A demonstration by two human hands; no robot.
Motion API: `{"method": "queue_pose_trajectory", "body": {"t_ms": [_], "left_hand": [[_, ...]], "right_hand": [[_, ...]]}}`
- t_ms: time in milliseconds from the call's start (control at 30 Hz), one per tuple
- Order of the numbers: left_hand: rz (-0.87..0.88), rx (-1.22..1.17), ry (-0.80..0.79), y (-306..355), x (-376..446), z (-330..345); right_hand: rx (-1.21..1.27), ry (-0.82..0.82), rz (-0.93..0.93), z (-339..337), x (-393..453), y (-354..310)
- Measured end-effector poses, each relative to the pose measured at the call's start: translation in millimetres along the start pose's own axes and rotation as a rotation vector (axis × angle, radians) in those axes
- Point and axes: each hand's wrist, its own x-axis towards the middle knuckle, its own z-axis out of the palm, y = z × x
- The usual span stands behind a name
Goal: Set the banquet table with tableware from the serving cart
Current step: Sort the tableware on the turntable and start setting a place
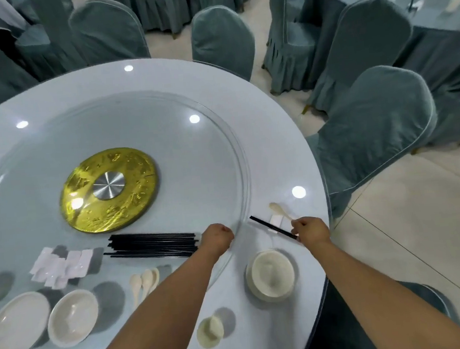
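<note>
Right hand [310,230] pinches a chopstick pair [273,227] lying across a white rest [276,221] beside a spoon [280,210]; left hand [218,236], fingers curled, rests at the glass turntable [233,157] rim; whether it holds anything cannot be told.

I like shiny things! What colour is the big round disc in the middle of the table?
Gold, with a silver centre; the disc shows in the head view.

chairs: several in grey-green fabric covers ring the bench; one [222,40] at the far edge, another [372,131] at the right
floor [422,227]: pale glossy tiles with thin dark joints, reflecting ceiling lights
second bench [432,25]: top right, draped in grey-green cloth, with small white pieces on it, too small to tell apart
far chairs [161,5]: a row with pleated skirts at the top
</note>
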Motion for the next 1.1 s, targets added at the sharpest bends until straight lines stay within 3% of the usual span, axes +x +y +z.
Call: {"method": "queue_pose_trajectory", "body": {"t_ms": [333, 800, 1100], "left_hand": [[0.198, 0.127, 0.213, 7.6, 31.3, 34.6], [0.228, 0.182, 0.216, -1.0, 37.5, 48.2], [0.203, 0.186, 0.214, -5.4, 17.7, 32.1]], "right_hand": [[0.058, -0.224, 0.158, -17.5, 52.7, 29.7], [0.166, -0.142, 0.183, -6.3, 67.3, 35.3], [-0.067, -0.073, 0.097, -12.4, 47.7, 27.2]]}}
